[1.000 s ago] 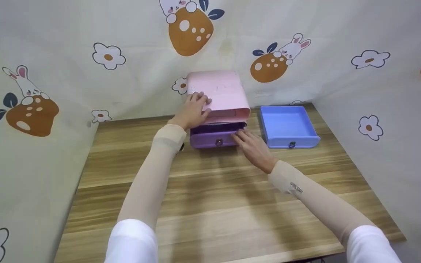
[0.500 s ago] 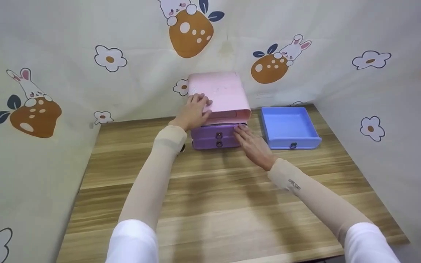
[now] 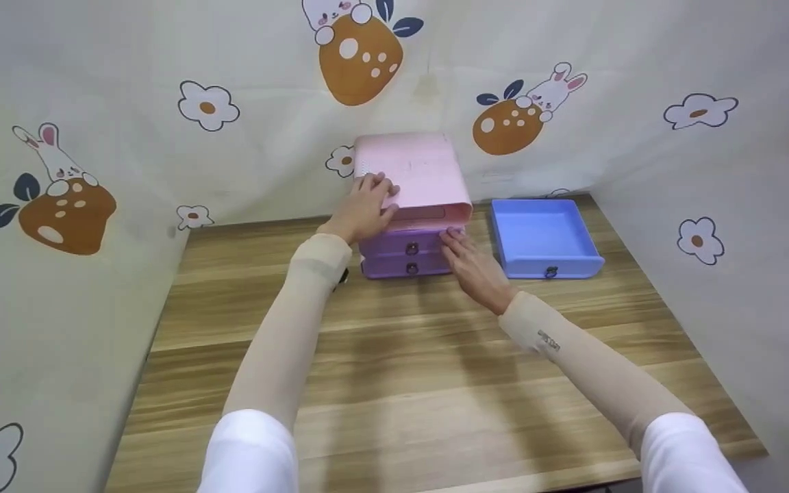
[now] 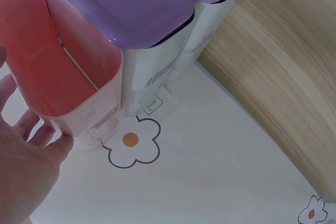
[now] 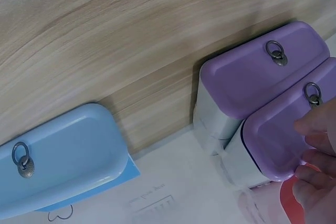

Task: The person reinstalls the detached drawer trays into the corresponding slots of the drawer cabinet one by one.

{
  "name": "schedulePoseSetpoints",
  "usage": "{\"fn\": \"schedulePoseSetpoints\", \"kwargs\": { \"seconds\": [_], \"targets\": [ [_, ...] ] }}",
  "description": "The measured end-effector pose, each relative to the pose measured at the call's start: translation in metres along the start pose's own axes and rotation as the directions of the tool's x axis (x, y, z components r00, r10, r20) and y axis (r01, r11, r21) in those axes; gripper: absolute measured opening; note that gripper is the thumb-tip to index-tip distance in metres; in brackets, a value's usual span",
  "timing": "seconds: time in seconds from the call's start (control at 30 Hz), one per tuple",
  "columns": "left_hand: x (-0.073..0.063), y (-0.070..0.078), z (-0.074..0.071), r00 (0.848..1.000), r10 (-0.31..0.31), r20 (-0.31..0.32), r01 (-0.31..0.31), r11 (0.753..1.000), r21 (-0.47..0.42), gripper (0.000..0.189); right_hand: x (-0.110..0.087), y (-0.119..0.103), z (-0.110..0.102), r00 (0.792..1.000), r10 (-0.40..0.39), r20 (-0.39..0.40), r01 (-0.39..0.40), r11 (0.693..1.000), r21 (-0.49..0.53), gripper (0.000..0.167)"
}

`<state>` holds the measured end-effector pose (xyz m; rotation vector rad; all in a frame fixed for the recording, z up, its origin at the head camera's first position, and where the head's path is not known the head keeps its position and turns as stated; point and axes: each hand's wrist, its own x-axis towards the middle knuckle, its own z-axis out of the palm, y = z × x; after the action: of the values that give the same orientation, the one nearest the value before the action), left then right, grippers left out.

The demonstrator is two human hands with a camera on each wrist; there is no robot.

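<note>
A small cabinet stands at the table's back: a pink case [image 3: 411, 168] with an unfilled top slot, over two closed purple drawers in pale housings. My left hand [image 3: 365, 209] rests on the left part of the pink case, thumb near its front edge. In the left wrist view its fingers lie along the case's corner. My right hand [image 3: 474, 269] has its fingertips against the right end of the upper purple drawer [image 5: 278, 129], close below the pink slot. Under it sits the lower purple drawer [image 5: 262, 69], its ring pull hanging in front.
A blue drawer [image 3: 550, 268] with a ring pull stands on the wooden table [image 3: 394, 411] to the right of the cabinet, nothing in it. Cloth walls [image 3: 264, 157] printed with rabbits and flowers rise behind and at both sides. A small dark object [image 3: 344, 276] shows beside my left wrist.
The upper purple drawer has slid back into its housing under my right hand, uncovering the lower drawer's front. My left hand has stayed on the pink case.
</note>
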<state>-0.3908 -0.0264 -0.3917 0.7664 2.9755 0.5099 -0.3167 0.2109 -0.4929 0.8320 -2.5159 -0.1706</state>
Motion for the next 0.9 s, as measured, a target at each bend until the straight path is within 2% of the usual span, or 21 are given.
{"fn": "schedulePoseSetpoints", "kwargs": {
  "seconds": [0.27, 0.43, 0.67, 0.9],
  "targets": [
    [0.0, 0.0, 0.0, 1.0, -0.003, -0.006, 0.003, 1.0, -0.015, 0.042, -0.002, 0.0, -0.001, 1.0, -0.013, -0.001, 0.013, 1.0, 0.015, 0.034],
    [0.001, 0.0, 0.001, 1.0, -0.002, -0.002, 0.002, 1.0, -0.007, 0.044, -0.013, 0.004, 0.004, 1.0, -0.001, -0.029, 0.002, 1.0, 0.023, 0.023],
    [0.001, 0.001, 0.0, 1.0, -0.01, -0.014, 0.01, 1.0, 0.019, 0.046, -0.037, 0.019, 0.01, 0.99, 0.132, -0.057, -0.124, 0.984, 0.124, 0.035],
    [0.001, -0.001, 0.003, 1.0, -0.007, -0.012, 0.007, 1.0, 0.006, 0.044, -0.066, 0.047, 0.009, 0.964, 0.264, -0.033, -0.257, 0.956, 0.14, 0.026]
  ]
}}
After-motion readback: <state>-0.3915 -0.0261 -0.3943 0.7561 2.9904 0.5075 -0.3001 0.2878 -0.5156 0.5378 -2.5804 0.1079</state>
